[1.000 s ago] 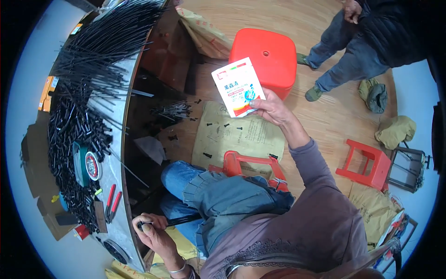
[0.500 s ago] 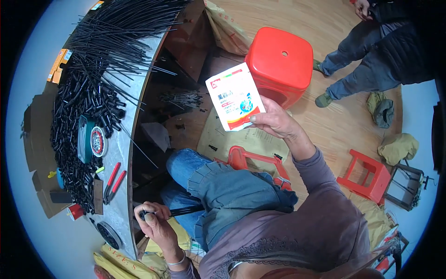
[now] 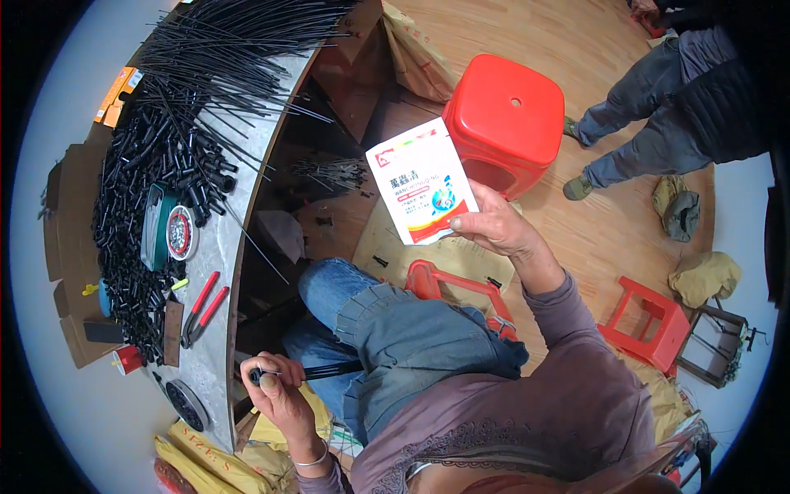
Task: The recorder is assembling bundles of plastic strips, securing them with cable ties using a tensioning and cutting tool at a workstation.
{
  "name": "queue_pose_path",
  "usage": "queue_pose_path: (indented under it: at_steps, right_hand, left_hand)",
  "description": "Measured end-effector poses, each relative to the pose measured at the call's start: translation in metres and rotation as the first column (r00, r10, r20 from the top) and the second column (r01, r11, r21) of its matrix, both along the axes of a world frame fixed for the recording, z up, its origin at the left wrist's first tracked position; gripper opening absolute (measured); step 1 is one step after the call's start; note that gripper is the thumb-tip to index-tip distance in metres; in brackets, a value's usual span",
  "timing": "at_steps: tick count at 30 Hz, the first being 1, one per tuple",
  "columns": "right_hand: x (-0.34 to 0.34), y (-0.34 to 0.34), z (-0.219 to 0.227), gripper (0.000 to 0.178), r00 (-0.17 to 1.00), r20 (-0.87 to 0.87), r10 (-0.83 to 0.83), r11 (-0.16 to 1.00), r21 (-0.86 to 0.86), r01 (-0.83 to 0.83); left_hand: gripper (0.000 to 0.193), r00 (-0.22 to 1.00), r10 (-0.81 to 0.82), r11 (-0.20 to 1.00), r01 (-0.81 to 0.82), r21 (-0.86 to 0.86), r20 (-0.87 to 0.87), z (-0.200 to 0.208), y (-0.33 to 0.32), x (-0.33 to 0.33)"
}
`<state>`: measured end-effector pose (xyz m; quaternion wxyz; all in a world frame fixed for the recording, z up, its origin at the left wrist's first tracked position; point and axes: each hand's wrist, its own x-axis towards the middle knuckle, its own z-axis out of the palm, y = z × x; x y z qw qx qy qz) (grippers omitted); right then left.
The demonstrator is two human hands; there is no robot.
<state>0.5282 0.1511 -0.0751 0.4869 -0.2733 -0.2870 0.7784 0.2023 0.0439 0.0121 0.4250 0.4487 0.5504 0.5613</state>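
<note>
Floor (image 3: 613,226): wood-look boards; red plastic stool (image 3: 508,107);
Right hand (image 3: 498,224): pinching white printed packet (image 3: 418,183) by its lower right corner, before the stool;
Left hand (image 3: 278,387): clenched around slim black rods (image 3: 333,370), beside grey tabletop (image 3: 216,251)

The packet (image 3: 411,206) looks smooth — the stool (image 3: 498,123), glossy plastic.

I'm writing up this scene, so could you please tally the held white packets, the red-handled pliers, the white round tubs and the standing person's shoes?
White packet, in the right hand: 1
Red-handled pliers: 1
White round tub: 1
Standing person's shoes: 2
Total: 5
</note>
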Motion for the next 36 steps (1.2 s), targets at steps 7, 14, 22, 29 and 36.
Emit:
queue_pose_path:
  at_steps: [7,14,22,29,36]
  right_hand:
    - [0.0,-0.002,-0.001,0.07,1.0,-0.009,0.013,1.0,0.004,-0.013]
    - [-0.003,-0.003,0.003,0.069,0.999,-0.046,0.009,1.0,-0.005,-0.009]
    - [-0.003,-0.005,-0.001,0.066,1.0,-0.029,0.011,1.0,-0.015,-0.011]
    - [-0.003,-0.005,-0.003,0.062,1.0,0.011,0.016,1.0,0.006,-0.016]
    - [-0.001,-0.003,-0.011,0.066,0.998,0.045,0.042,0.999,-0.019,-0.042]
  left_hand:
    - [0.036,0.998,-0.057,0.998,0.057,0.013,-0.025,0.002,0.001,0.001]
    - [0.036,0.998,-0.067,0.998,0.068,0.01,-0.018,0.001,0.001,0.001]
    - [0.034,0.995,-0.094,0.996,0.094,0.009,0.011,-0.001,0.003,0.004]
    - [0.034,0.994,-0.106,0.994,0.106,-0.003,0.018,0.0,0.006,0.012]
    - [0.035,0.994,-0.103,0.995,0.103,-0.003,0.02,-0.002,0.007,0.012]
